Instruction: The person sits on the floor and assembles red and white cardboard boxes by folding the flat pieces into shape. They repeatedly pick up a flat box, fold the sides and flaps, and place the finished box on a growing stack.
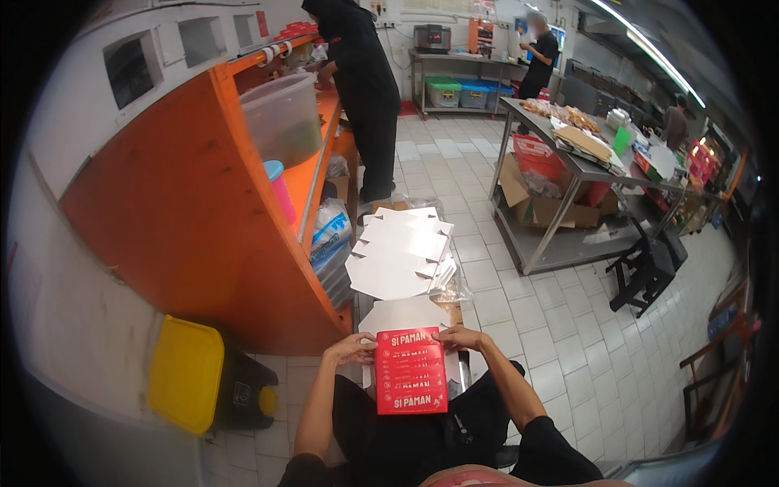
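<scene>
In front of my lap lies an overlapping stack of red printed cardboard boxes [411,373], with white lettering on their faces. My left hand [353,349] grips the left edge of the stack's far end, its fingers bent at the side. At the opposite far corner, my right hand [460,338] has its fingers closed on the red cardboard. Just beyond the hands is a white cardboard flap [399,312], partly covered by the red stack. Farther ahead, several flat white box blanks [398,252] lie fanned over one another.
An orange shelf unit [187,211] stands to the left, holding a clear plastic tub [282,118]. Beside it is a black bin with a yellow lid [188,373]. A steel table [560,154] and a black stool [645,268] are on the right. One co-worker [361,97] stands at the shelf; others are farther back.
</scene>
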Motion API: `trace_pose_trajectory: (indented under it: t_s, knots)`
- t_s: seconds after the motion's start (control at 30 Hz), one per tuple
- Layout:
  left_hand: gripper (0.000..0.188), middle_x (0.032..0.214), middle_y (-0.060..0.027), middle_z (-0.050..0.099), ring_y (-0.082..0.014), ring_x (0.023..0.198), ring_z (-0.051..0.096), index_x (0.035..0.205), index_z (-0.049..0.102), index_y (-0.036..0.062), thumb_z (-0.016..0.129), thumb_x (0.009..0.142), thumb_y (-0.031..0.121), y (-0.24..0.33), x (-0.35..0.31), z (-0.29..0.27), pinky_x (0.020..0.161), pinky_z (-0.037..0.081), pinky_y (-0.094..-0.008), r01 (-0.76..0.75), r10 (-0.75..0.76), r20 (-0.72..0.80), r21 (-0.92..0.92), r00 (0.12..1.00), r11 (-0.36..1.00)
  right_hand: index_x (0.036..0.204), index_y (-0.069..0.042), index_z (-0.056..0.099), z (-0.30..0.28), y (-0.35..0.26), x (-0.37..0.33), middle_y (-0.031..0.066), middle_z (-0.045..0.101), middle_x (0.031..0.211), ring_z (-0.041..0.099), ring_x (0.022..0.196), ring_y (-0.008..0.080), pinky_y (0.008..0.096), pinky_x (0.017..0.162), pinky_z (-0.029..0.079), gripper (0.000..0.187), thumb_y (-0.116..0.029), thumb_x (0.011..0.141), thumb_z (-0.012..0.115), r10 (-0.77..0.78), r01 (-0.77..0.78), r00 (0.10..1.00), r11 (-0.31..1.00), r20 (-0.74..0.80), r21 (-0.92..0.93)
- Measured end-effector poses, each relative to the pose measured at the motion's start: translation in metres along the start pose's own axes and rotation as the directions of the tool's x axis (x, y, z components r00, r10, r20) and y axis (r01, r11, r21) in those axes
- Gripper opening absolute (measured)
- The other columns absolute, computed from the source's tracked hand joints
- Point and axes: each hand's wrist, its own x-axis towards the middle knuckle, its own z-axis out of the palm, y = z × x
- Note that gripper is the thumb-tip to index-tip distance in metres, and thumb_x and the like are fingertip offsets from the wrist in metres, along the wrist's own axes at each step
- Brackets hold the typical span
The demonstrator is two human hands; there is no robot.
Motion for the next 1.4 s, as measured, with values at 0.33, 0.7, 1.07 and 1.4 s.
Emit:
trace_pose_trajectory:
  t_s: [0.33,0.7,1.07,1.4]
  knots:
    - [0.06,0.128,-0.0155,0.062,-0.0268,0.123,0.058,0.147,0.047,0.0118,0.055,0.1,0.049,-0.032,0.025,0.042,0.098,0.049,-0.0363,-0.259,0.447,-0.35,0.468,0.824,0.845,0.146,-0.005,0.044,0.055,0.036,0.02,0.0152,0.056,0.131,0.053,0.122,0.0233,0.037,0.102,0.046,0.068,-0.044,0.095,0.066,-0.572,0.551,0.611,0.803,-0.547,-0.225]
    - [0.044,0.108,-0.0183,0.061,-0.028,0.104,0.058,0.109,0.057,0.001,0.039,0.107,0.041,-0.068,0.055,0.064,0.095,0.043,-0.0366,-0.422,0.476,-0.549,0.233,0.686,0.876,0.108,0.001,0.06,0.086,0.05,0.056,0.0085,0.059,0.105,0.054,0.1,0.0189,0.0338,0.095,0.042,0.039,-0.033,0.107,0.041,-0.369,0.653,0.671,0.704,-0.642,0.278]
    - [0.038,0.099,-0.0113,0.06,-0.0195,0.092,0.055,0.104,0.057,0.0023,0.041,0.108,0.037,-0.066,0.048,0.069,0.088,0.045,-0.0341,-0.508,0.509,-0.556,0.172,0.657,0.844,0.122,-0.001,0.064,0.089,0.057,0.058,0.0079,0.064,0.117,0.056,0.112,0.0197,0.0318,0.103,0.04,0.045,-0.036,0.108,0.04,-0.377,0.622,0.576,0.777,-0.725,0.09]
    - [0.034,0.086,-0.0019,0.055,-0.0095,0.081,0.053,0.095,0.052,0.0073,0.04,0.109,0.035,-0.049,0.037,0.085,0.078,0.046,-0.0279,-0.451,0.391,-0.559,0.034,0.731,0.892,0.121,0.005,0.059,0.077,0.071,0.068,0.0138,0.063,0.116,0.058,0.105,0.0187,0.0319,0.099,0.042,0.049,-0.038,0.108,0.039,-0.228,0.565,0.738,0.725,-0.636,0.395]
